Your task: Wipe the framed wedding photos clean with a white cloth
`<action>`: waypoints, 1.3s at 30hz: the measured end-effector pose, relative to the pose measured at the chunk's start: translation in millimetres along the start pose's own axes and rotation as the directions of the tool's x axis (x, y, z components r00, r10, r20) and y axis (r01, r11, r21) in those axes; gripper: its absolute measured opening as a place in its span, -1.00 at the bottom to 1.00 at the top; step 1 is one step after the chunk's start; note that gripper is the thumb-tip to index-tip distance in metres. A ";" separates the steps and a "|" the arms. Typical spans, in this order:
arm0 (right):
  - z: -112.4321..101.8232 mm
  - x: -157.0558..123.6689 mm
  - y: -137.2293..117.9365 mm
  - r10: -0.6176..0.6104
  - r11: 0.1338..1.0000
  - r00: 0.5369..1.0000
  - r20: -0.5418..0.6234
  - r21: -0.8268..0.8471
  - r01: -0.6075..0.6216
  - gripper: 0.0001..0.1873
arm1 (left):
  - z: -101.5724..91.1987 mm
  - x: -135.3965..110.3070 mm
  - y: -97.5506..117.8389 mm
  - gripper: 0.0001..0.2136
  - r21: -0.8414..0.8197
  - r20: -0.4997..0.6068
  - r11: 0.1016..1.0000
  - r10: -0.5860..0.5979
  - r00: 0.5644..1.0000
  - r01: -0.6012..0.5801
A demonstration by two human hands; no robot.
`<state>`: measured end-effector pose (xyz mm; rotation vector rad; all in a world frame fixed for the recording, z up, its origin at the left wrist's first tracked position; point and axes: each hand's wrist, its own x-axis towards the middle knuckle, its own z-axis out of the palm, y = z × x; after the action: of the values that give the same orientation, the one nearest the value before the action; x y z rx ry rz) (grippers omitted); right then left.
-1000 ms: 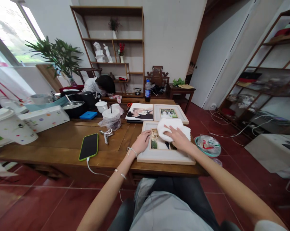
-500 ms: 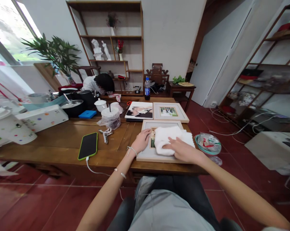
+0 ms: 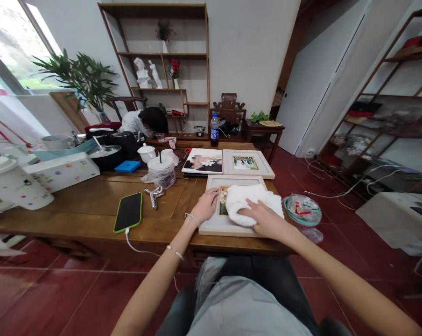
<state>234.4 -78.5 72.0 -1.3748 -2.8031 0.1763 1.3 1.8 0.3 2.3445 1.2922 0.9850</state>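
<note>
Our right hand (image 3: 269, 219), closed on a bunched white cloth (image 3: 246, 200) with some fingers laid forward over the folds, has drawn it down from the top of the picture frame (image 3: 210, 224) in front of us, so the near side, we judge, is now getting its wipe. Our left hand (image 3: 207, 204) stays relaxed at the frame's left edge, fingertips resting on it, seemingly steadying it. Compared with a second ago, the cloth covers more of the photograph (image 3: 222, 196), leaving a strip between our hands, while the second framed picture (image 3: 246, 162) beyond them remains unmoved.
</note>
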 end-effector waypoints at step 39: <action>0.6 32.6 29.2 0.071 0.993 0.992 -0.104 -0.088 -0.080 -0.22 | 1.3 -0.8 -0.2 -0.71 -0.027 -0.019 1.000 -0.003 1.000 0.003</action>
<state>237.4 -35.1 67.0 -1.4661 -2.7106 -0.0221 1.8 1.3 -1.1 2.3181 1.2815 1.0203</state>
